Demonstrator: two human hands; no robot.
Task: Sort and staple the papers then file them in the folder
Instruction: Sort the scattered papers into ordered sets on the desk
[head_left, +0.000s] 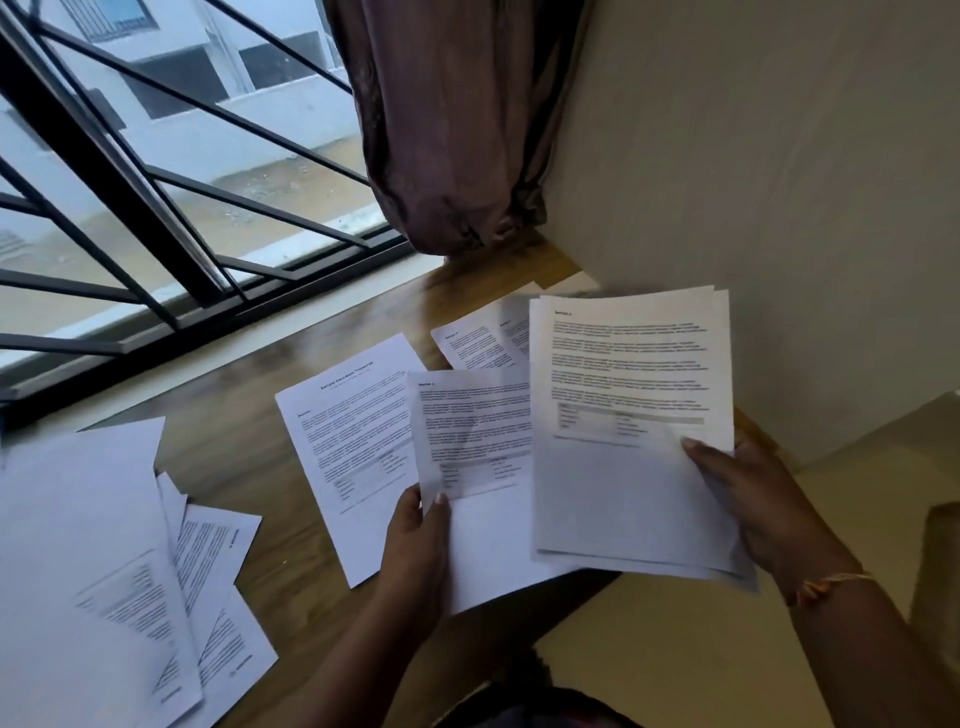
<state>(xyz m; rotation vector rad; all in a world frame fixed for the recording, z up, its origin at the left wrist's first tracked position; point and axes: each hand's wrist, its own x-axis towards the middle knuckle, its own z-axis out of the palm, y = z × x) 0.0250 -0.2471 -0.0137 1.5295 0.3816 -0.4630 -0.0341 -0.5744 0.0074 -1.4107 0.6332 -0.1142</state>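
My right hand (753, 499) grips a small stack of printed sheets (634, 415) by its right edge, held up above the wooden table (244, 457). My left hand (415, 540) pinches a single printed sheet (478, 467) at its lower left, thumb on top; this sheet tucks under the stack's left edge. A titled page (343, 436) lies flat on the table left of my left hand. Two more pages (483, 338) lie further back, partly hidden by the held stack. No stapler or folder is in view.
A loose pile of overlapping sheets (104, 571) covers the table's left front. A barred window (156, 182) runs along the back, with a brown curtain (457, 130) at the corner. A cream wall (779, 182) and a pale ledge (675, 649) lie to the right.
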